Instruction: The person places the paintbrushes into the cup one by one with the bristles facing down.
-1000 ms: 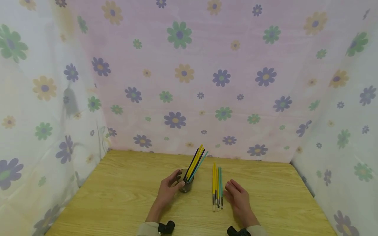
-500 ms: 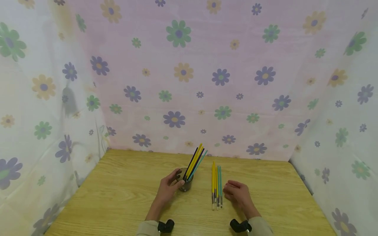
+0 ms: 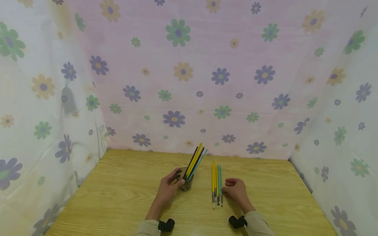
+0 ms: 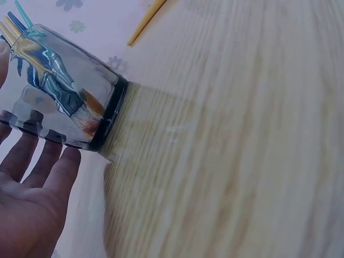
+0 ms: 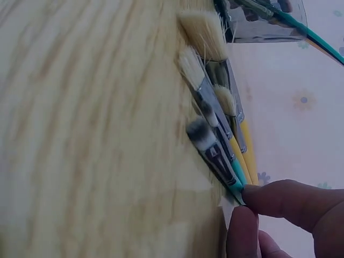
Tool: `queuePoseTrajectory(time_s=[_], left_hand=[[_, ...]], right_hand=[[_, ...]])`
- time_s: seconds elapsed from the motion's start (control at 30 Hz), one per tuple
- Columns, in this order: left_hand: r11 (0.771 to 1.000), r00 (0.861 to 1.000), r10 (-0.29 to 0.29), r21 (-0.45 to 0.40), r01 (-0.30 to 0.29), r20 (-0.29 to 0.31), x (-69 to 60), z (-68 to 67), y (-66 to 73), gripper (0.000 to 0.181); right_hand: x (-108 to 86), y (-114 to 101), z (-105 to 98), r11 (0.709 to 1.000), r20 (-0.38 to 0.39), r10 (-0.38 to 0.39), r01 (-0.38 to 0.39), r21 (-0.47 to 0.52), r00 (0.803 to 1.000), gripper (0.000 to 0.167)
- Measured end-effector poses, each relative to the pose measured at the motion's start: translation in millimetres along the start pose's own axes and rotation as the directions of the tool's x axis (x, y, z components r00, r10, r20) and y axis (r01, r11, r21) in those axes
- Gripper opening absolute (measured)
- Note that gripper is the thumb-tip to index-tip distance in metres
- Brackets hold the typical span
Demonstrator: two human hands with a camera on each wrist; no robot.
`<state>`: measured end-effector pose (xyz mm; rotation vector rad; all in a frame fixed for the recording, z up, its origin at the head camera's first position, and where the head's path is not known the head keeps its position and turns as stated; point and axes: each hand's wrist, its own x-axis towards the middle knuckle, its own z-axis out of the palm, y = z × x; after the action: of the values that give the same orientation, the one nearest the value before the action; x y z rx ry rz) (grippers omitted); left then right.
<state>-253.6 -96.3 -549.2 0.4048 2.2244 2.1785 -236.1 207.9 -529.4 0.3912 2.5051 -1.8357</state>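
Paintbrushes [image 3: 218,183] with yellow and teal handles lie side by side on the desk [image 3: 118,190], bristles toward the person. Right hand [image 3: 237,191] has its thumb and a finger narrowly apart at the outermost teal handle; whether they pinch it, I cannot tell. Left hand [image 3: 166,190] holds a drinking glass [image 3: 186,186] of slanting brushes [image 3: 195,164], fingers and thumb curled around it.

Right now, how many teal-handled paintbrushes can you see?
3: one teal paintbrush in the clear glass cup, two teal paintbrushes lying together on the wooden table. The cup might hide more.
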Motion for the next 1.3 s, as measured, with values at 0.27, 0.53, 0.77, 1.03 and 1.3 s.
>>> queuePoseTrajectory(time_s=[0.27, 0.53, 0.77, 1.03, 1.3], left_hand=[[1.0, 1.0, -0.014, -0.005, 0.014, -0.01, 0.3, 1.5, 3.0, 0.064], [0.999, 0.999, -0.031, -0.026, 0.03, -0.017, 1.6, 1.3, 3.0, 0.064], [0.999, 0.999, -0.034, -0.036, 0.033, -0.008, 1.0, 0.7, 3.5, 0.065], [0.999, 1.0, -0.029, -0.023, 0.029, -0.006, 1.0, 0.6, 3.4, 0.064], [0.999, 1.0, -0.017, -0.029, 0.017, -0.003, -0.3, -0.2, 1.2, 0.063]], right_hand=[[1.8, 2.1, -5.5, 0.999, -0.024, -0.019, 0.018, -0.035, 1.0, 0.041], [6.7, -1.2, -2.9, 0.979, -0.007, -0.086, 0.084, -0.187, 0.996, 0.045], [11.3, -4.7, -2.5, 0.942, 0.022, -0.119, 0.12, -0.313, 0.993, 0.038], [16.8, -6.1, -5.5, 0.953, 0.037, -0.068, 0.076, -0.292, 0.997, 0.037], [16.2, -4.3, -10.1, 0.998, 0.044, 0.009, -0.006, -0.068, 0.999, 0.039]])
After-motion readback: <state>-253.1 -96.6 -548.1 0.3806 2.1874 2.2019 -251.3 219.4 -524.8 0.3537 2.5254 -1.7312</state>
